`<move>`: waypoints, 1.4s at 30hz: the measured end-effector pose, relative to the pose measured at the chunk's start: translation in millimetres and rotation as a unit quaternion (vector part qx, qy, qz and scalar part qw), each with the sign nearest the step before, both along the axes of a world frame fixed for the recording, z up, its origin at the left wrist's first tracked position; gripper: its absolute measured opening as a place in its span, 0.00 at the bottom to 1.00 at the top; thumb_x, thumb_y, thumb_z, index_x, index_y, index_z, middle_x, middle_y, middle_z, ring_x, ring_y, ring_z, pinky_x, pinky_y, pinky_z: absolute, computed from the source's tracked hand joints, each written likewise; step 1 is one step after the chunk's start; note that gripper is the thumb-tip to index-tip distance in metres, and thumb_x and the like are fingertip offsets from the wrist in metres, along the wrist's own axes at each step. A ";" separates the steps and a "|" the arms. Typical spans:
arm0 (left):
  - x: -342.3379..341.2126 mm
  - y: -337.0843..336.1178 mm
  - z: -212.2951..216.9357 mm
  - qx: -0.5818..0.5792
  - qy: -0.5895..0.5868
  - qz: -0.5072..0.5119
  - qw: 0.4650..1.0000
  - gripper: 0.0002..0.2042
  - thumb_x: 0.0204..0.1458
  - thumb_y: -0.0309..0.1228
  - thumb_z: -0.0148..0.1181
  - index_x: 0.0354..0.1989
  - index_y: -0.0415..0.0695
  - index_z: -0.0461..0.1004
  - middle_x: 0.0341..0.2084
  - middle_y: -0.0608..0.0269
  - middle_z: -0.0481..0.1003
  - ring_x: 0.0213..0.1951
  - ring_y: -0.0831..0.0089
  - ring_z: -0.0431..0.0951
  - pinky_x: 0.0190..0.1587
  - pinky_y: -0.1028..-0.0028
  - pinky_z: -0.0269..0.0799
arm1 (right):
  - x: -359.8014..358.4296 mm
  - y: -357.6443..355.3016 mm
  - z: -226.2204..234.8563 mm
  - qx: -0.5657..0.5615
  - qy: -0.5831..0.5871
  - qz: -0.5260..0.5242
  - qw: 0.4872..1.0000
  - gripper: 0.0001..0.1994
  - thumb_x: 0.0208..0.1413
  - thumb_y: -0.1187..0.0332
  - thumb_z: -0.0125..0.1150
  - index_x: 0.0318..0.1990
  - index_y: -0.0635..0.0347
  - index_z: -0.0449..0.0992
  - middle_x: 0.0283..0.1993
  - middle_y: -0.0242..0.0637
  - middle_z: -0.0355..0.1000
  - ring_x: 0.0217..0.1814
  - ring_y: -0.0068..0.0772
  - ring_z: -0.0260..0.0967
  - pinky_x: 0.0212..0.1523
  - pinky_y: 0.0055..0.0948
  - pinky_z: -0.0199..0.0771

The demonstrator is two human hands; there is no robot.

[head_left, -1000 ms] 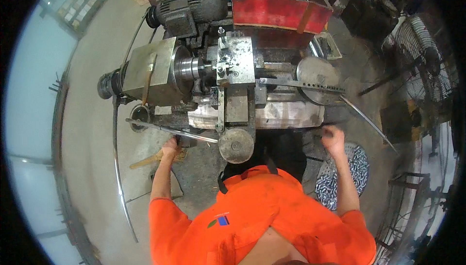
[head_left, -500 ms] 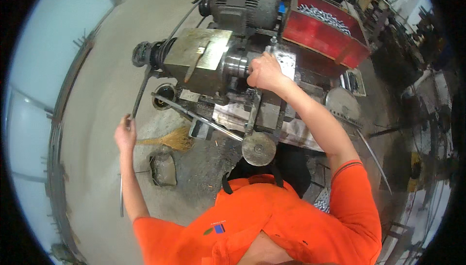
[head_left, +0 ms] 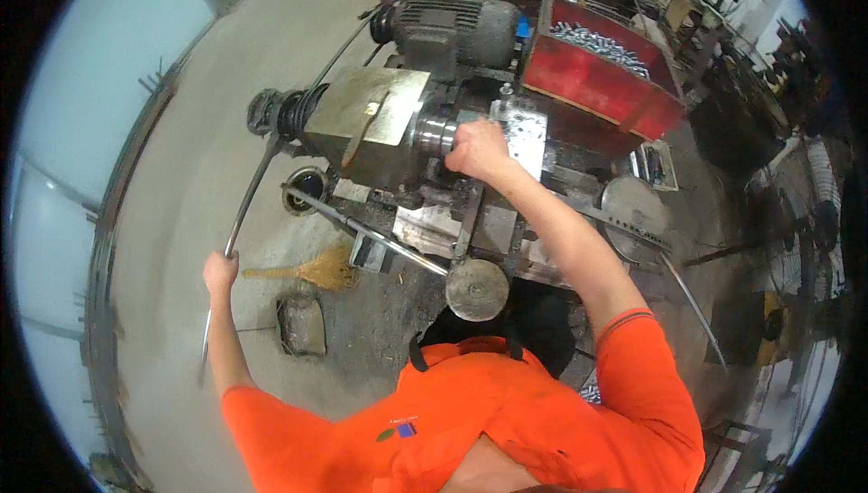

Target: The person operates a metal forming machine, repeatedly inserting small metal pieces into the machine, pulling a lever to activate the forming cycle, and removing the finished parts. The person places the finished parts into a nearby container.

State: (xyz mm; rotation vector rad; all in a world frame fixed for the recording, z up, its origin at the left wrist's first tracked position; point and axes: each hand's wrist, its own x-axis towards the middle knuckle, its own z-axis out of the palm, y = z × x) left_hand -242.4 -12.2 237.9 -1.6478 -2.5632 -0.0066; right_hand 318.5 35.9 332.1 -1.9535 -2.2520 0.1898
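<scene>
This is a metalworking shop. A heavy, grimy lathe-like machine (head_left: 425,140) stands on a stained concrete floor (head_left: 181,186), with a ribbed electric motor (head_left: 448,28) behind it. A red bin (head_left: 601,77) beside the motor is full of small metal parts. A long steel rod (head_left: 249,213) feeds into the machine's end. A straw broom (head_left: 312,272) lies on the floor among dirt and shavings, and more cluttered benches stand further back.

L hand (head_left: 220,272) — arm out to side, grip closed. R hand (head_left: 476,150) — arm stretched fwd, fingers curled.
</scene>
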 end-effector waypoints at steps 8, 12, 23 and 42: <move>102.9 -61.2 17.3 0.058 -0.128 0.010 0.990 0.20 0.40 0.46 0.58 0.31 0.40 0.75 0.28 0.46 0.75 0.35 0.48 0.75 0.39 0.58 0.69 | 3.0 0.7 -5.5 0.033 0.003 0.028 0.999 0.14 0.32 0.63 0.57 0.27 0.61 0.79 0.33 0.47 0.74 0.42 0.46 0.71 0.49 0.42 0.66; 123.1 -71.4 6.2 0.044 -0.111 0.014 0.993 0.19 0.41 0.45 0.58 0.33 0.40 0.73 0.30 0.46 0.75 0.36 0.48 0.75 0.39 0.56 0.69 | 6.5 0.4 -13.1 0.046 0.015 0.027 0.998 0.13 0.31 0.63 0.57 0.26 0.60 0.78 0.32 0.47 0.74 0.41 0.47 0.70 0.49 0.43 0.66; 137.5 -61.2 15.4 0.062 -0.111 0.004 0.992 0.16 0.41 0.40 0.58 0.30 0.37 0.72 0.27 0.46 0.74 0.33 0.48 0.75 0.37 0.57 0.69 | 163.6 -15.0 96.9 0.308 -0.026 -0.128 0.943 0.22 0.33 0.65 0.58 0.42 0.57 0.77 0.53 0.53 0.63 0.53 0.53 0.62 0.52 0.44 0.64; 319.8 -19.8 80.2 -0.084 -0.296 -0.458 0.834 0.15 0.55 0.29 0.52 0.49 0.34 0.69 0.41 0.51 0.75 0.43 0.68 0.75 0.45 0.72 0.68 | 299.2 -519.0 -187.0 -0.159 0.074 -0.575 0.799 0.17 0.35 0.64 0.58 0.35 0.60 0.77 0.37 0.51 0.73 0.40 0.46 0.72 0.44 0.39 0.71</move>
